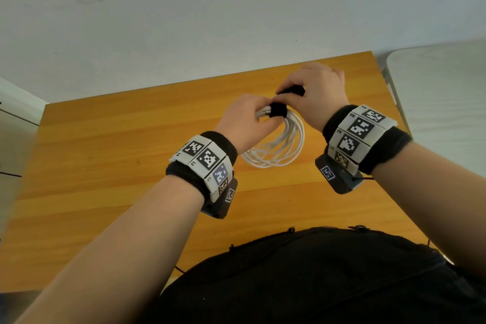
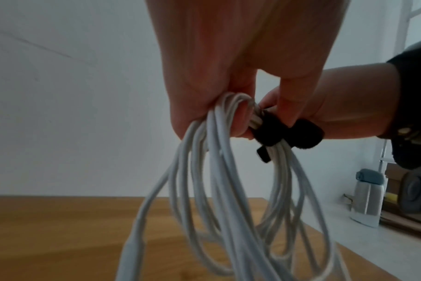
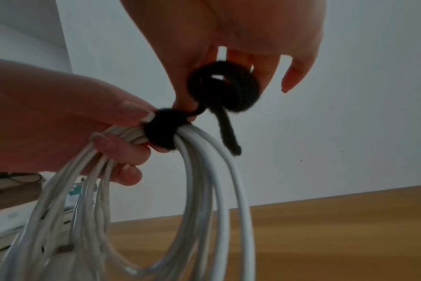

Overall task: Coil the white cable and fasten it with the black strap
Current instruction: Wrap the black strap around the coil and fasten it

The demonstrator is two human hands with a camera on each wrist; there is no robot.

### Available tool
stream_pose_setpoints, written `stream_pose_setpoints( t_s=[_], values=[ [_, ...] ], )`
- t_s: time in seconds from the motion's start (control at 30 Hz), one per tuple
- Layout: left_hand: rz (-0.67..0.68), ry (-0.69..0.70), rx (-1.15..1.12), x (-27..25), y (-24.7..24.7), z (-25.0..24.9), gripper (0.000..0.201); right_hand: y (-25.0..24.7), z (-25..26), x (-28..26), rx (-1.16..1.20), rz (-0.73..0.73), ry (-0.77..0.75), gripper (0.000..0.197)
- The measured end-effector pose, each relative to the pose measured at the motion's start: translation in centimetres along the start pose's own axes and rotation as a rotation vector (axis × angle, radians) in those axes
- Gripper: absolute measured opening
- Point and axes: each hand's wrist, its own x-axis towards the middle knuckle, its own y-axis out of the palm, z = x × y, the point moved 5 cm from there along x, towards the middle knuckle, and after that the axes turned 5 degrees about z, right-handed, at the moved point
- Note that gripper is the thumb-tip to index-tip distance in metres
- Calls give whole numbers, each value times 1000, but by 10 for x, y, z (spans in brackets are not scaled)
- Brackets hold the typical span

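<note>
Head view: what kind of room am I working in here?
Probably a plain indoor room, home or office: a wooden table against a bare white wall, with a white chair beside it.

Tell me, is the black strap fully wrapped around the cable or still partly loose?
Partly loose: one turn of the black strap circles the white cable; the rest curls free at the right hand.
</note>
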Motion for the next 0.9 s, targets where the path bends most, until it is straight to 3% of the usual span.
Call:
stream_pose_setpoints(
  t_s=[0.13, 0.2, 0.37, 0.5, 0.6, 0.9],
  values=[
    [-126, -105, -281, -8, 0, 8, 37, 0, -2, -1, -14, -38, 34, 32],
    [-148, -91, -345, -10, 0, 8, 42, -2, -7, -2, -71, -77, 102, 41],
    [-118, 24, -277, -10, -3, -1, 37, 4, -12, -5, -34, 9, 164, 28],
    [-173, -21, -206, -6, -7, 5, 31, 3, -12, -11, 21, -48, 160, 21],
    [-211, -52, -189, -3, -11, 9, 32, 2, -10, -21, 191, -80, 172, 16],
    [-259, -145, -245, 3, -9, 14, 28, 35, 3, -36, 518, 126, 212, 31]
  ],
)
